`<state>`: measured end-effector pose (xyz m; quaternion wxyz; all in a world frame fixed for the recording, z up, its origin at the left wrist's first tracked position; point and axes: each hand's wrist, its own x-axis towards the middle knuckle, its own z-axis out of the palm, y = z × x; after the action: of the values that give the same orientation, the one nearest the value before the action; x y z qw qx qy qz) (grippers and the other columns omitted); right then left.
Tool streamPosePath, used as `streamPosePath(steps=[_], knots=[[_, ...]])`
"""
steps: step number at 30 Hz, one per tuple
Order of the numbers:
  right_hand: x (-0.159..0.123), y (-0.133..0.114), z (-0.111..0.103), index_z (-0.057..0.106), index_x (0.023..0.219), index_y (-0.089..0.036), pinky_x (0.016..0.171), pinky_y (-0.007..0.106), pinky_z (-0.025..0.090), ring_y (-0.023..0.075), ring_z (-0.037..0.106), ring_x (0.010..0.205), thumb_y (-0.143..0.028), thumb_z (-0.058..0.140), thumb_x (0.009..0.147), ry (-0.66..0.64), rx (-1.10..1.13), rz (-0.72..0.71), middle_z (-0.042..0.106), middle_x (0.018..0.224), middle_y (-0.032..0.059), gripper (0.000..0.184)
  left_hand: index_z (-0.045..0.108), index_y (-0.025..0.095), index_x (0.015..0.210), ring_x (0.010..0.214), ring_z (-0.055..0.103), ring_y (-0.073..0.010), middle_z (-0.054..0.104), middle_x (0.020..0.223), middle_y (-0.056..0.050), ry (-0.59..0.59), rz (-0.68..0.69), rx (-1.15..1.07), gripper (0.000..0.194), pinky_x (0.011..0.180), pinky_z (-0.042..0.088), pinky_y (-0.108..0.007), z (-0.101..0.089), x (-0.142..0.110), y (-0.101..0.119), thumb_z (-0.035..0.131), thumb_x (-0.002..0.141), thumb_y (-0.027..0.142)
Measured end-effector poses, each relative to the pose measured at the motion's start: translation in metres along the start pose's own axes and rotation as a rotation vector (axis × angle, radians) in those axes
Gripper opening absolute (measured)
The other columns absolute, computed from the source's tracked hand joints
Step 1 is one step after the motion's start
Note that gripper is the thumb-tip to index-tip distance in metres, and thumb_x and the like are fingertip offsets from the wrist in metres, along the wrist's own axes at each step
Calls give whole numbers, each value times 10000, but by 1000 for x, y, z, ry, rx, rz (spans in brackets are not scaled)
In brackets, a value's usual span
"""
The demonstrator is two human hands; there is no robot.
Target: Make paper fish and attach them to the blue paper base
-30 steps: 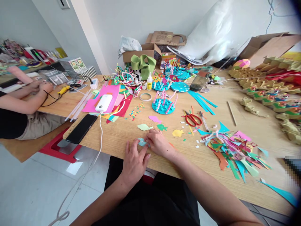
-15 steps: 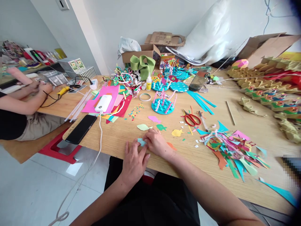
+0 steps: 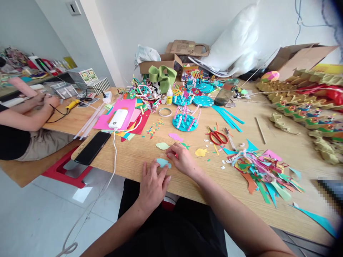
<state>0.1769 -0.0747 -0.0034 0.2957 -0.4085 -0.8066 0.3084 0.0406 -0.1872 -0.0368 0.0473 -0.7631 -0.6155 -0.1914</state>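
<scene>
My left hand (image 3: 153, 184) rests on the table's near edge with its fingers apart, fingertips pressing the lower side of a light blue paper fish (image 3: 163, 163). Just above and to the right, my right hand (image 3: 183, 160) has curled fingers closed round a small red thing (image 3: 173, 156), mostly hidden and too covered to name. A pale green paper fish (image 3: 162, 145) lies beyond the fingers. A green paper fish (image 3: 185, 145) is partly hidden behind my right hand. Further off are a pink paper fish (image 3: 175, 137) and a yellow paper fish (image 3: 201, 152).
Red-handled scissors (image 3: 218, 137) and a knife-like pen (image 3: 230, 139) lie to the right, near a heap of paper scraps (image 3: 264, 169). Behind stands a blue base with pink twisted posts (image 3: 185, 121). A phone (image 3: 92, 148) and white power bank (image 3: 118, 119) are left. Another person sits at far left.
My right hand has drawn back from the light blue fish, baring more of it, and a red thing now shows at its fingers. My left hand has stayed in place.
</scene>
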Motion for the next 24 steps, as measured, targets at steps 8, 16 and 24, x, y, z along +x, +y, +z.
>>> streamPosePath(steps=[8, 16, 24], knots=[[-39, 21, -82, 583, 799, -180, 705, 307, 420, 175, 550, 744, -204, 469, 837, 135, -120, 131, 602, 812, 56, 123, 563, 216, 1263, 1240, 468, -282, 539, 1137, -137, 21, 12, 10, 360, 1078, 303, -587, 1, 0, -1, 454, 933, 311], [-100, 88, -126, 578, 797, -181, 755, 341, 431, 219, 581, 830, -198, 423, 803, 191, -390, 436, 632, 857, 83, 156, 587, 219, 1240, 1215, 496, -291, 563, 1133, -132, 44, 27, 19, 342, 1072, 300, -578, 1, 1, -2, 478, 925, 292], [-111, 96, -131, 688, 888, -173, 807, 363, 423, 245, 559, 924, -136, 399, 808, 204, -529, 475, 616, 899, 108, 302, 577, 221, 1255, 1213, 499, -279, 562, 1120, -147, 66, 65, 58, 353, 1068, 291, -582, 3, 0, -5, 483, 926, 303]])
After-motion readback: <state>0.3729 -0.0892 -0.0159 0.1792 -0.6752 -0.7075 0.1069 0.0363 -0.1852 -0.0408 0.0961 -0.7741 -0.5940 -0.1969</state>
